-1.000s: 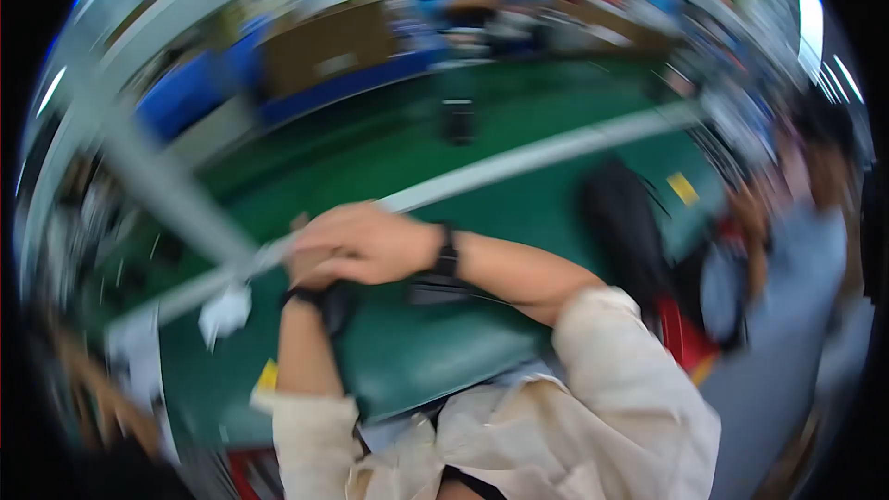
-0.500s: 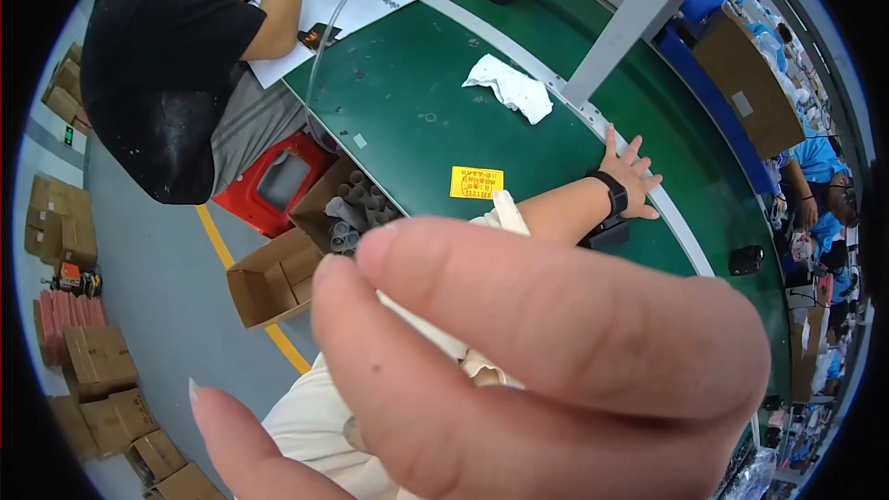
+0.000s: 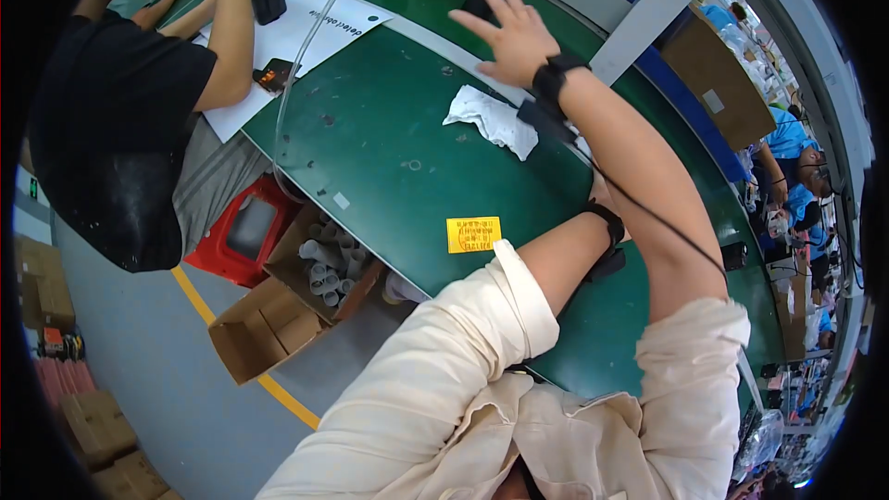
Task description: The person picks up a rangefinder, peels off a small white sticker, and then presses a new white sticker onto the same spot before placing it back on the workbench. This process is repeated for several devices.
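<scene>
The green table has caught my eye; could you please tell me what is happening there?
The right hand is stretched out, open and seemingly empty; it partly covers a black object from view. The left hand is mostly hidden behind the right forearm. A crumpled white sheet and a yellow label lie on the green table.
</scene>
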The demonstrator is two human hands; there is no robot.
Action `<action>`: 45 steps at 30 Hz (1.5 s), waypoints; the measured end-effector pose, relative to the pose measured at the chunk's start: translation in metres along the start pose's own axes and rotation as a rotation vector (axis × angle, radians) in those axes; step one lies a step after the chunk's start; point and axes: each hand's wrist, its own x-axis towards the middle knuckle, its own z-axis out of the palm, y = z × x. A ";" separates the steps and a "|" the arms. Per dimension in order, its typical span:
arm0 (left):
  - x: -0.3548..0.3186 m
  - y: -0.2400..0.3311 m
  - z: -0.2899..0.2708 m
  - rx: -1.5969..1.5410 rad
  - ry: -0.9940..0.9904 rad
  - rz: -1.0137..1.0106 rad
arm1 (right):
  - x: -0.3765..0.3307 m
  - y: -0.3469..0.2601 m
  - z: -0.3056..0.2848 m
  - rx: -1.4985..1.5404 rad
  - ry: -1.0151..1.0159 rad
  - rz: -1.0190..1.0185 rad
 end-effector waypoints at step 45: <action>0.049 0.017 -0.064 0.757 -1.105 -0.158 | -0.238 -0.086 -0.078 0.172 0.509 -0.018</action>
